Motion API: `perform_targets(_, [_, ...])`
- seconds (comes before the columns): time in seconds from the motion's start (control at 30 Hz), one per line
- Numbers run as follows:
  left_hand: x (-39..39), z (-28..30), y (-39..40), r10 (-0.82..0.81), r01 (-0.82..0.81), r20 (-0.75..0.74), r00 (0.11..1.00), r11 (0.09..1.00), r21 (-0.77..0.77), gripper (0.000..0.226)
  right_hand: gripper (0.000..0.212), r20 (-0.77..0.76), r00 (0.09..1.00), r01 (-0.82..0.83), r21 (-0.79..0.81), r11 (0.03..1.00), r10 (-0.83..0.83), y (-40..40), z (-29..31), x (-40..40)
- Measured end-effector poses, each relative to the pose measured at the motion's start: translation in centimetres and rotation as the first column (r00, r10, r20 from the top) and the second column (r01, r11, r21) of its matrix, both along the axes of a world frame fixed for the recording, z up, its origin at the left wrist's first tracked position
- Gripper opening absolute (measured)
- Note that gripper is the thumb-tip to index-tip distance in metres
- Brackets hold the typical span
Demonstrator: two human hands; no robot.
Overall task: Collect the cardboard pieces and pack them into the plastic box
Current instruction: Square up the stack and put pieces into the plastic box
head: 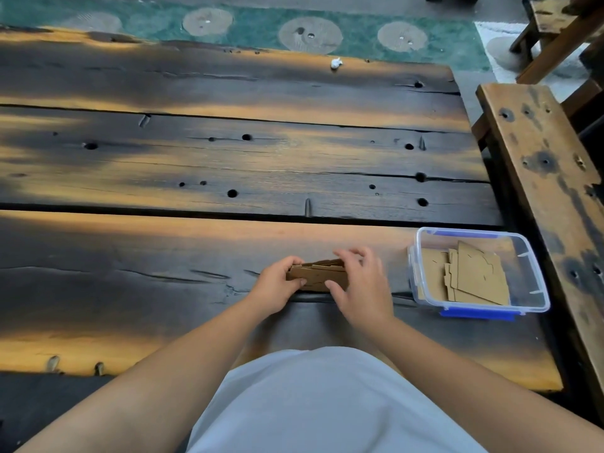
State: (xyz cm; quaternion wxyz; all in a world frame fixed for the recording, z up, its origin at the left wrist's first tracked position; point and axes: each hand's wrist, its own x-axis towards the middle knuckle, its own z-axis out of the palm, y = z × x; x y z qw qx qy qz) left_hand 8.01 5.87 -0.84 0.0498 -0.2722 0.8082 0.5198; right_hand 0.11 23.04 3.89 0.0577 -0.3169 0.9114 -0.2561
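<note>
Left hand point(277, 286) and right hand point(361, 286) both clamped on small stack of cardboard pieces point(318, 276), lower centre of frame, on dark plank table point(196, 165). Clear plastic box point(480, 269) with blue clips at lower right, lid off, more cardboard sheets point(474, 277) lying inside.

Bare table point(228, 165) all round; plastic box point(536, 289) stands right.
</note>
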Motion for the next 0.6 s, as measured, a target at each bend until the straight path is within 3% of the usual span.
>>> perform_targets(0.1, [0.1,-0.1,-0.4,0.003,-0.003,0.001,1.000,1.000,-0.020,0.032,0.031,-0.217,0.911,-0.330,0.121,0.936,0.349,-1.0,1.4,-1.8])
perform_targets(0.17, [0.2,-0.2,-0.5,0.000,0.000,0.007,1.000,1.000,-0.023,0.033,0.024,-0.258,0.859,-0.405,0.184,0.895,0.442,-1.1,1.7,-2.7])
perform_targets(0.37, [-0.1,-0.2,-0.6,0.009,-0.009,0.013,1.000,1.000,-0.005,0.033,0.049,-0.212,0.840,-0.440,0.272,0.856,0.499,1.0,1.3,-3.4])
perform_targets(0.5, [-0.1,-0.3,-0.5,0.000,0.000,0.004,1.000,1.000,-0.007,0.033,0.019,-0.174,0.885,-0.376,0.279,0.884,0.431,0.8,1.5,-3.2])
perform_targets(0.6, [-0.1,-0.3,-0.7,-0.018,0.018,-0.011,1.000,1.000,0.003,0.031,0.025,-0.159,0.882,-0.370,0.345,0.863,0.443,0.2,1.6,-3.2])
